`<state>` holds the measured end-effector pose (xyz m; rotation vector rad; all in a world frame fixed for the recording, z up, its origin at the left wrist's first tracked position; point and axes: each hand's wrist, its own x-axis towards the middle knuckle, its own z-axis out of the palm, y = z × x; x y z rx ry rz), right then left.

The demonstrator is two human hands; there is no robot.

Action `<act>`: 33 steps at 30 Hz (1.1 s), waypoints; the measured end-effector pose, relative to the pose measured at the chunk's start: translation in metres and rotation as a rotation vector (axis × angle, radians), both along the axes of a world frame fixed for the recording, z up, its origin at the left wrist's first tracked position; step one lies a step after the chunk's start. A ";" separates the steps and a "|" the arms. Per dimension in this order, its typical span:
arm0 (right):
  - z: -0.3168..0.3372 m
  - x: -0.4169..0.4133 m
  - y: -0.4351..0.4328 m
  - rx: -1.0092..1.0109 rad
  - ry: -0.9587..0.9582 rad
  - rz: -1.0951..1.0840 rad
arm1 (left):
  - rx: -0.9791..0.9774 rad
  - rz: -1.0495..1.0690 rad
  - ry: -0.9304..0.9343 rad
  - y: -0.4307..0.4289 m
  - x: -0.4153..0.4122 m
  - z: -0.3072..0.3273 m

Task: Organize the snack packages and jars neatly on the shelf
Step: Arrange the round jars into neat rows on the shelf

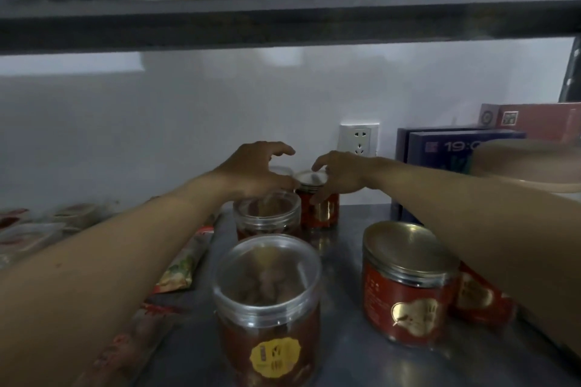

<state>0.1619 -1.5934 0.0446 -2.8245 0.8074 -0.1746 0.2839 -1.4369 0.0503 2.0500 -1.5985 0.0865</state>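
Note:
Both my arms reach to the back of the metal shelf (345, 352). My right hand (339, 177) curls around a small red jar (320, 207) with a pale lid, thumb on its side. My left hand (254, 166) hovers with fingers spread over another clear-lidded jar (267, 214) just left of it; whether it touches is unclear. At the front stands a clear-lidded jar with a yellow sticker (270, 308). To the right is a gold-lidded red jar (408, 283), with another red jar (478, 298) partly hidden behind my right forearm.
Long snack packets (185, 261) lie left of the jars, and pale trays or packets (31, 229) sit at far left. Blue and red boxes (456, 148) stand at the back right. A wall socket (358, 138) is behind the hands. The upper shelf (283, 22) hangs low overhead.

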 end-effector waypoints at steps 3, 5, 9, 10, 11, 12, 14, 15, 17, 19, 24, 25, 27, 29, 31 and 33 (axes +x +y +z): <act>-0.002 -0.003 -0.002 0.087 -0.070 0.006 | -0.006 0.005 -0.024 -0.002 -0.002 0.002; -0.003 -0.008 -0.001 0.147 -0.110 0.004 | -0.021 0.002 -0.032 -0.001 -0.004 0.004; 0.010 -0.027 0.009 0.164 -0.248 0.018 | -0.071 -0.025 -0.019 0.000 -0.013 0.011; 0.014 -0.033 0.013 0.161 -0.295 0.017 | -0.085 -0.033 -0.003 0.000 -0.016 0.013; 0.019 -0.039 0.016 0.156 -0.351 0.013 | -0.103 -0.042 0.023 -0.001 -0.019 0.016; 0.025 -0.046 0.020 0.152 -0.414 0.014 | -0.118 -0.053 0.059 -0.002 -0.022 0.018; 0.036 -0.059 0.028 0.165 -0.543 0.019 | -0.125 -0.080 0.134 -0.004 -0.031 0.023; 0.040 -0.065 0.031 0.178 -0.609 0.022 | -0.123 -0.097 0.167 -0.006 -0.036 0.026; 0.049 -0.075 0.036 0.227 -0.733 0.018 | -0.153 -0.151 0.250 -0.010 -0.049 0.030; 0.055 -0.084 0.040 0.325 -0.828 0.012 | -0.226 -0.213 0.342 -0.014 -0.059 0.035; 0.061 -0.112 0.044 0.543 -0.897 0.020 | -0.280 -0.294 0.493 -0.012 -0.070 0.038; 0.061 -0.117 0.044 0.561 -0.881 0.027 | -0.275 -0.306 0.525 -0.011 -0.071 0.036; 0.060 -0.121 0.045 0.568 -0.842 0.031 | -0.263 -0.308 0.551 -0.011 -0.073 0.033; 0.059 -0.121 0.043 0.536 -0.824 0.015 | -0.238 -0.312 0.568 -0.013 -0.073 0.031; 0.059 -0.117 0.039 0.503 -0.830 -0.012 | -0.190 -0.318 0.592 -0.016 -0.072 0.031; 0.058 -0.112 0.034 0.457 -0.820 -0.036 | -0.109 -0.302 0.564 -0.021 -0.070 0.033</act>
